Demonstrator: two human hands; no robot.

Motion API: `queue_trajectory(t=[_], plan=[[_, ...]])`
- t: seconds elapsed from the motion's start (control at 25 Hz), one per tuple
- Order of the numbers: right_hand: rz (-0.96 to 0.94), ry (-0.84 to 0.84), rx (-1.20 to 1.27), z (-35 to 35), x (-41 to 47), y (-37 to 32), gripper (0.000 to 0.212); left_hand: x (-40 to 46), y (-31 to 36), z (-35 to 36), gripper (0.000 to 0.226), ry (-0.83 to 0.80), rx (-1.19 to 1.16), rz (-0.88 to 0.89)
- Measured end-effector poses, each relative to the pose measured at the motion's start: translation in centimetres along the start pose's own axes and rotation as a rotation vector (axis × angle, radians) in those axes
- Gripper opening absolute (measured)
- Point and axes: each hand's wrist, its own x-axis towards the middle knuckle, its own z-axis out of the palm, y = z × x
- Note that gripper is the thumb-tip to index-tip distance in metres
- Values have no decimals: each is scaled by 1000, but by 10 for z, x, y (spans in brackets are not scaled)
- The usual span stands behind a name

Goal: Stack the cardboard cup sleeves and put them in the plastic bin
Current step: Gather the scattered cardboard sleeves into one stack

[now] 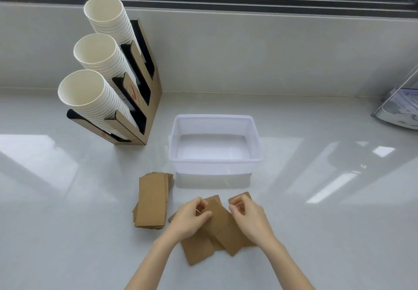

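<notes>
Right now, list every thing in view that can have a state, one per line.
Plastic bin: upright, open, empty.
Stacked sleeves: flat, neat pile left of the bin, outside it.
Loose sleeves: flat, overlapping untidily, under both hands.
Left hand: fingers curled, resting on the loose sleeves; firm grip cannot be told.
Right hand: likewise.
Cup holder: upright, three slots filled with nested white cups.

One plastic bin (216, 164), three cup stacks (99, 67), two hands (191, 218)
</notes>
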Motion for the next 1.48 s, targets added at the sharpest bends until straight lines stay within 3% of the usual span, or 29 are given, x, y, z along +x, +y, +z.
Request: queue_trajectory(t=[0.08, 0.28, 0.44, 0.6, 0.8, 0.92, 1.08, 1.24, 1.32, 1.48], plan=[[60, 72, 28, -7, 5, 6, 17, 1, -1, -4, 10, 11, -79, -24], [198, 63, -346, -3, 11, 25, 56, 1, -3, -8, 8, 58, -145, -73], [211, 103, -340, -2, 12, 25, 52, -1, -3, -8, 8, 95, -149, -77], [149, 95, -77, -5, 13, 23, 40, -4, -2, -8, 3, 117, -216, -89], [-9, 282, 85, -25, 12, 7, 25, -8, -3, -9, 6, 147, -229, -86], [-127, 171, 230, -37, 7, -11, 24, -11, 0, -8, 7, 153, -282, -82], [-240, -38, 93, -22, 5, -23, 24, -16, 8, -8, 15, 147, -505, -100], [-313, -15, -1, -5, 7, -29, 24, -19, 10, -7, 12, 151, -662, -101], [-346, -22, -8, 0, 8, -32, 25, -20, 8, -7, 5, 148, -666, -75], [-377, -18, -3, 7, 9, -34, 22, -23, 7, -5, 12, 208, -610, -41]])
